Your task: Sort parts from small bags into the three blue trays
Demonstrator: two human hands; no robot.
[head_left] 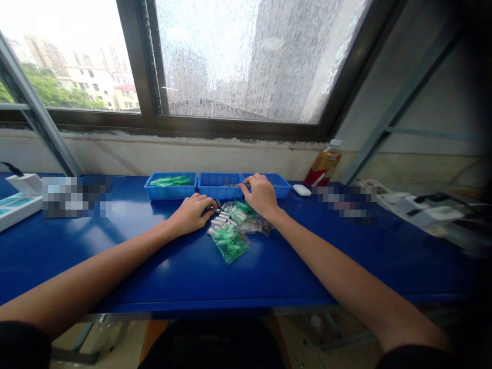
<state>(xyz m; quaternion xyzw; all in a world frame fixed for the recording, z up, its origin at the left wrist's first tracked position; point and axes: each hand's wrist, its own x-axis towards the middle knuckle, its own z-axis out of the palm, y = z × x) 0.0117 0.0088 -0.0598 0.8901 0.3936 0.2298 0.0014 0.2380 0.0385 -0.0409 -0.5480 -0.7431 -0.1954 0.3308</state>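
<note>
My left hand (pixel 192 215) rests at the left edge of a pile of small packets, its fingers closed by a small dark thing (pixel 218 209) too small to name. My right hand (pixel 262 195) is over the front of the blue bins, thumb and fingertips pinched together; what they hold is too small to make out. Under and between the hands lie a clear bag with green pieces (pixel 230 243), short white cylinders (pixel 222 220) and other clear packets (pixel 253 224). Behind them stand a left blue bin (pixel 171 192) with green strips (pixel 172 181), a middle bin (pixel 219 192) and a partly hidden right bin (pixel 282 190).
A white case (pixel 302 190) and a bottle with a red and yellow label (pixel 324 163) stand right of the bins. A white power strip (pixel 19 207) is at the far left, chargers (pixel 434 212) at the far right. The blue table (pixel 215 287) meets a windowed wall.
</note>
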